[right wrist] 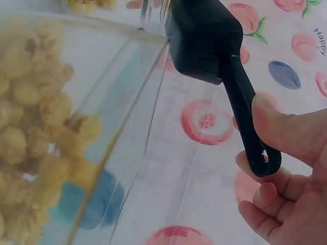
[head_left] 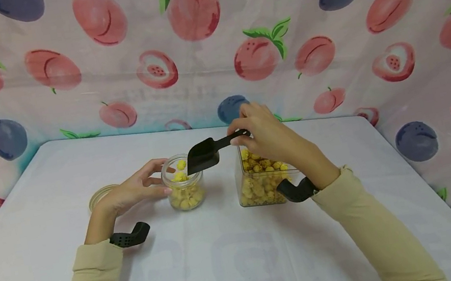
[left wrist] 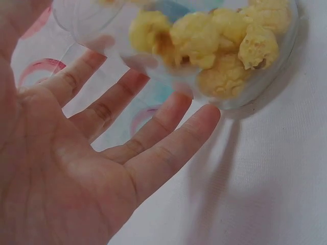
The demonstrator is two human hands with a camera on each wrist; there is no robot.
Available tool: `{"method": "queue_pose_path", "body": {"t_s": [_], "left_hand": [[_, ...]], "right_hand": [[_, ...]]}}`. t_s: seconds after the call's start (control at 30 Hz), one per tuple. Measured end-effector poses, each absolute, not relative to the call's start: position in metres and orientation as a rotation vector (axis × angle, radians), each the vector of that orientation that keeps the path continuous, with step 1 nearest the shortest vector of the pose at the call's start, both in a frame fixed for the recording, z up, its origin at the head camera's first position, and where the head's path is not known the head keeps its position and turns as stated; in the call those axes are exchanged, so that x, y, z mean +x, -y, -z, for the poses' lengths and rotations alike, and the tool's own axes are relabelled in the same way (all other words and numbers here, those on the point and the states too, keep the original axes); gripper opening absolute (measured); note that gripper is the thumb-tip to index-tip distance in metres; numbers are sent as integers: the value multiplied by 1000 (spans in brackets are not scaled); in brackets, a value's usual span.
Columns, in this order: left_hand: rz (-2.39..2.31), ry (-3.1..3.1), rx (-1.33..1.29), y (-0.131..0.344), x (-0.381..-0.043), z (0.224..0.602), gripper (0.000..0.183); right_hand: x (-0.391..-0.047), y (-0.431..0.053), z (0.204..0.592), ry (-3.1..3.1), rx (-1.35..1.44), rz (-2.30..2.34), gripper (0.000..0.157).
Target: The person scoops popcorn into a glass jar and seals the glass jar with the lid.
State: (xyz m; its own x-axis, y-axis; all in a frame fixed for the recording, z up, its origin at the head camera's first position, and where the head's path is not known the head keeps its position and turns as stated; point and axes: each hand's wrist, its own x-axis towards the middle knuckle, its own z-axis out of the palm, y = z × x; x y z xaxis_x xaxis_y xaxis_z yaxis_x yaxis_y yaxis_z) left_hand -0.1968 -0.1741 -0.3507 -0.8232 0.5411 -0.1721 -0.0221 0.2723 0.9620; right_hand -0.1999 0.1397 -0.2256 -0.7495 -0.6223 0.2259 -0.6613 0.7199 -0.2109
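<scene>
My left hand (head_left: 137,187) holds a round glass jar (head_left: 188,201) by its side, fingers spread and fingertips at the glass. Yellow popcorn (left wrist: 204,41) fills the lower part of the jar. My right hand (head_left: 262,132) pinches the end of a black scoop's handle between thumb and fingers. The scoop (head_left: 203,156) tilts down to the left, its tip over the jar's mouth, with bright popcorn pieces beside the tip. Below the right hand stands a clear square container (head_left: 260,189) of popcorn, partly hidden by the right wrist.
Behind the left wrist lies a round lid (head_left: 102,195) with a gold-coloured rim, partly covered. A white cloth covers the table (head_left: 229,269). Fruit-print fabric (head_left: 119,68) hangs along the table's back and sides. Each wrist wears a black camera mount (head_left: 131,235).
</scene>
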Motion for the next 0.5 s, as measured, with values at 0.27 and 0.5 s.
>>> {"method": "queue_pose_path", "body": {"t_s": [0.27,0.5], "left_hand": [[-1589,-2073,482,174,-198,352,69],[-1586,-2071,478,174,-198,351,66]], "right_hand": [[-200,-138,224,2779,1045,-418,17],[-198,-142,227,2775,996,-489,19]]}}
